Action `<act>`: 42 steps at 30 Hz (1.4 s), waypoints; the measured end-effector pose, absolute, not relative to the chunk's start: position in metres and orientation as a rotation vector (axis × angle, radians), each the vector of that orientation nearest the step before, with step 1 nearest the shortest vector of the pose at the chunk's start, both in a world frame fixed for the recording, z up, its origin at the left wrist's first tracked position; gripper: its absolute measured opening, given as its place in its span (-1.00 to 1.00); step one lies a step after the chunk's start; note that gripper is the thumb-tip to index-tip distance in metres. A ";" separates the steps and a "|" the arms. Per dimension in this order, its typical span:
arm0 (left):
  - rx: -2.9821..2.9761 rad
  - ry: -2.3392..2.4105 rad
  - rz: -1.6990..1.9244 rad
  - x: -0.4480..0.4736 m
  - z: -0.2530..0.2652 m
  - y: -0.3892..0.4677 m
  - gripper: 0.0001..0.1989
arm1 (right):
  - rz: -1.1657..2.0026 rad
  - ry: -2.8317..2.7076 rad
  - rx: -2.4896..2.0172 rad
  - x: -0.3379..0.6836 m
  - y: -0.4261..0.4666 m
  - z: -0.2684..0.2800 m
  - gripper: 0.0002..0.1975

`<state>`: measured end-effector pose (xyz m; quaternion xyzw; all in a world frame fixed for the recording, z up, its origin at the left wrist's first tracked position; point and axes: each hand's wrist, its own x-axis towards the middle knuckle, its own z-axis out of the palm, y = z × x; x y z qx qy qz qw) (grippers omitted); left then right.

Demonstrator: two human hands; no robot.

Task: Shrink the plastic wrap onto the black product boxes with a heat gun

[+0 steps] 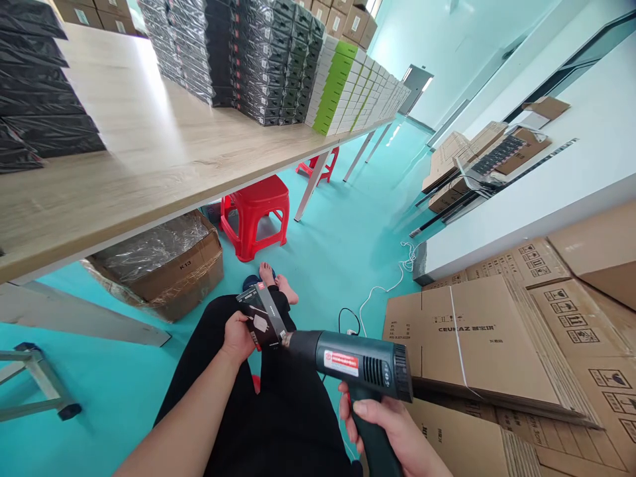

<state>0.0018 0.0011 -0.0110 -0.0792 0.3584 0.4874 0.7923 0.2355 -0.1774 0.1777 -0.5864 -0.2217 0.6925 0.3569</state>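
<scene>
My left hand grips the left edge of a small black product box, which carries a picture of a white item and red marks. The box is tilted above my lap. My right hand is wrapped round the handle of a dark green heat gun with a red and white label. The gun's nozzle points left, with its tip at the lower right corner of the box; whether they touch I cannot tell.
A wooden table bears stacks of wrapped black boxes and white-green boxes. Below are a red stool and an open carton with plastic film. Flattened cartons stand at right. A white cord crosses the floor.
</scene>
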 end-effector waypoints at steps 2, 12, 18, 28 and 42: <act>-0.170 0.777 1.047 0.003 -0.010 0.001 -0.77 | 1.822 -0.586 -1.505 0.235 -0.177 0.178 -0.69; -0.083 0.921 1.019 0.011 -0.018 -0.003 -0.93 | 1.783 -0.550 -1.471 0.231 -0.181 0.175 -0.70; -0.001 0.914 0.974 0.015 -0.016 -0.007 -0.91 | 1.654 -0.593 -1.392 0.225 -0.164 0.176 -0.74; 0.099 0.860 0.933 0.018 -0.021 -0.012 -0.91 | 1.617 -0.598 -1.374 0.228 -0.148 0.183 -0.66; 0.174 0.869 0.946 0.018 -0.026 -0.013 -0.87 | 1.602 -0.600 -1.408 0.227 -0.128 0.187 -0.71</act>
